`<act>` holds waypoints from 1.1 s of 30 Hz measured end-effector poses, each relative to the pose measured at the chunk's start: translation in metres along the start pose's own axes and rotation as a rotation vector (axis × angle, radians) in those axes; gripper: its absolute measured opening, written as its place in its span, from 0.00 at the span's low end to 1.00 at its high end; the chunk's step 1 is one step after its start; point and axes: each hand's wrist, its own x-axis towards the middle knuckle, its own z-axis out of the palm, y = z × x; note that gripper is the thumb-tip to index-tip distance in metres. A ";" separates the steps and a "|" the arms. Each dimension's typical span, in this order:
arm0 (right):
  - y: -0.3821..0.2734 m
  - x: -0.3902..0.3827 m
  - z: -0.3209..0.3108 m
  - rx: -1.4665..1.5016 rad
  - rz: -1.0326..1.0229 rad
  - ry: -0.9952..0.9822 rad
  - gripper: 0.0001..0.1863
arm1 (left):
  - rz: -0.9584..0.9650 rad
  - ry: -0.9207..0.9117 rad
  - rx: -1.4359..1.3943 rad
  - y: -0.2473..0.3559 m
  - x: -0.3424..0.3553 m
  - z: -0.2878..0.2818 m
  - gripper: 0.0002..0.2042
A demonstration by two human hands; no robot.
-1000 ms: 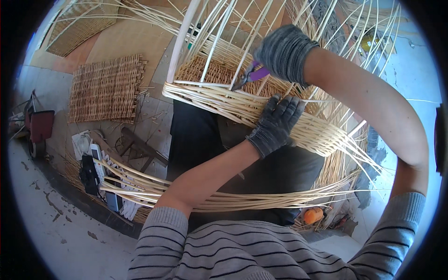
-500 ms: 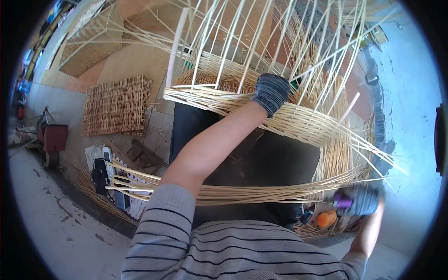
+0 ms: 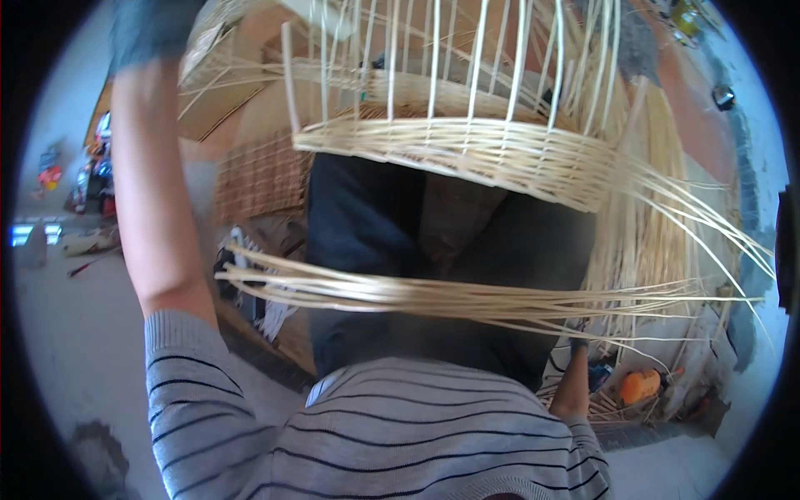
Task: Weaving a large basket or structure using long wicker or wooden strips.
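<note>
Partly woven, the wicker basket (image 3: pixel 467 150) rests over the person's lap: a band of weave circles its bare upright stakes, and loose willow rods (image 3: pixel 467 296) trail unwoven. Left hand (image 3: pixel 150 29), gloved, is raised high; right hand (image 3: pixel 575 346) reaches low; neither grip can be told.
</note>
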 end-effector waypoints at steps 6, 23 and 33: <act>-0.018 -0.015 0.002 -0.041 -0.074 -0.029 0.16 | 0.060 0.791 0.799 0.184 -0.265 -0.137 0.14; -0.265 0.100 0.042 -0.551 -0.910 0.487 0.21 | -0.926 0.311 1.113 0.059 -0.461 -0.121 0.09; -0.267 0.129 0.066 -0.466 -0.866 0.305 0.25 | -0.983 1.134 0.054 -0.018 -0.495 -0.091 0.13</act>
